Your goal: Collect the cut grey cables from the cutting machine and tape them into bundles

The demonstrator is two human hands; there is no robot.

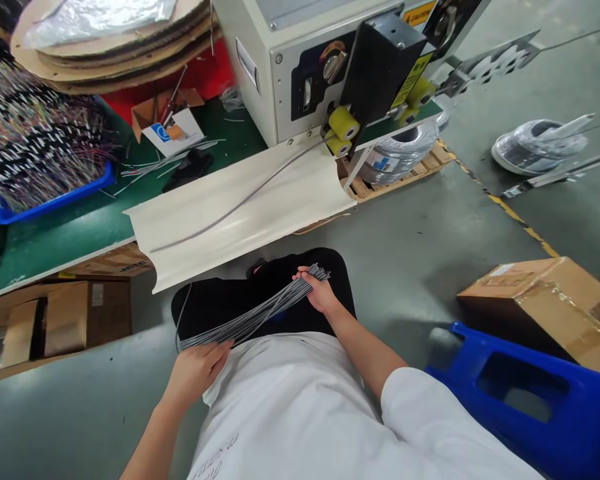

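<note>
A bundle of grey cables (pixel 260 316) lies slantwise above my lap. My left hand (pixel 198 371) grips its lower left end, and my right hand (pixel 318 291) is wrapped round the other end, where the cable tips stick out. One loose cable curves up beside my left hand. Beyond my knees, a single grey cable (pixel 245 200) runs from the yellow rollers (pixel 342 127) of a cable machine (pixel 280 73) down along a curved cream tray (pixel 195 250).
A green bench (pixel 80 237) holds a blue bin (pixel 63 200) of wires, cardboard discs (pixel 115 63) and a small open box (pixel 177 130). Cartons (pixel 87 313) stand below it. At the right are a blue plastic stool (pixel 575 417), a carton (pixel 550 300) and a cable coil (pixel 535 143).
</note>
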